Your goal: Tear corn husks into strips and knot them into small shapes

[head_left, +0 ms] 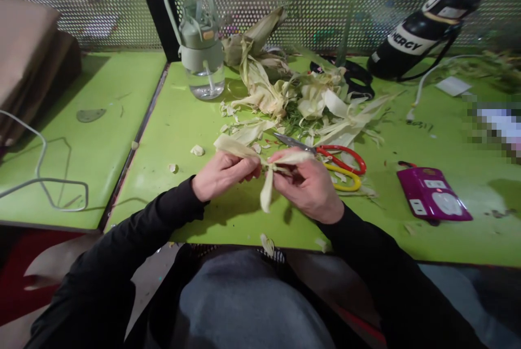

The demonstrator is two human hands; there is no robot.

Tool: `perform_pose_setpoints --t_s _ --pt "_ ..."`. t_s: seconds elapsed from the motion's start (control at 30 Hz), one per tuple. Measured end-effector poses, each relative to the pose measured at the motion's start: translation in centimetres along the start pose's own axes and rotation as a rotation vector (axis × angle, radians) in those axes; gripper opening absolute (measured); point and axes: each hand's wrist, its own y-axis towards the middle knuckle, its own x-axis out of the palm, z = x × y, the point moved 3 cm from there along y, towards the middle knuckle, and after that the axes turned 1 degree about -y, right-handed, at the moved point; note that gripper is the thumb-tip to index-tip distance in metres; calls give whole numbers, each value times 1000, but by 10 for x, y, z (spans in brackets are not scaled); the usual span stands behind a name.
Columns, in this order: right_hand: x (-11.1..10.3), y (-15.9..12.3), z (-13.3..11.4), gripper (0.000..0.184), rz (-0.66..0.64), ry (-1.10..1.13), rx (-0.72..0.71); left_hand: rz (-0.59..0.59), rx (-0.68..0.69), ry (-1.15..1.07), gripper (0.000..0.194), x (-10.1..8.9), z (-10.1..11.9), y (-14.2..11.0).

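Working above the tabletop point(163, 126), the left hand point(226, 172) and right hand point(311, 189), each grip pinched closed, hold, near-left of the scissors point(321, 150), a husk piece point(267, 185). Shaping appears in hand; the next move likely calls for steady fingertip tension.

Wire point(61, 179) cut off, right-edge object point(500, 124) pixelated

We judge this a workshop. Scissors point(311, 148) lie by husk scraps point(266, 95); a perforated screen point(313, 18) lines the surface's point(150, 121) far edge.
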Motion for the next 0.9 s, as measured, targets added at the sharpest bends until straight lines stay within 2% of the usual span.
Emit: perform_pose_setpoints --t_s 0.07,0.13,0.23,0.3,0.43,0.57,0.73,0.9 --pt "-3 3 1 13 -33 14 31 6 -19 -27 35 1 -2 1" --pt "-7 6 0 8 12 -53 15 15 -44 -38 37 4 -4 2" --pt "-9 7 -2 13 87 -165 -44 9 -59 -92 36 11 -7 1" --pt "-7 6 -2 14 98 -165 -44 -10 -45 -154 33 17 -9 0" --pt "-2 2 0 15 132 14 59 -35 -22 -262 30 23 -14 0" --pt "1 0 0 9 166 198 114 -34 11 -255 26 22 -13 -1" --pt "2 -1 3 10 166 259 135 -45 -32 -292 15 21 -9 -3" --pt "5 -3 4 9 212 320 124 19 -78 -212 15 22 -5 -6"
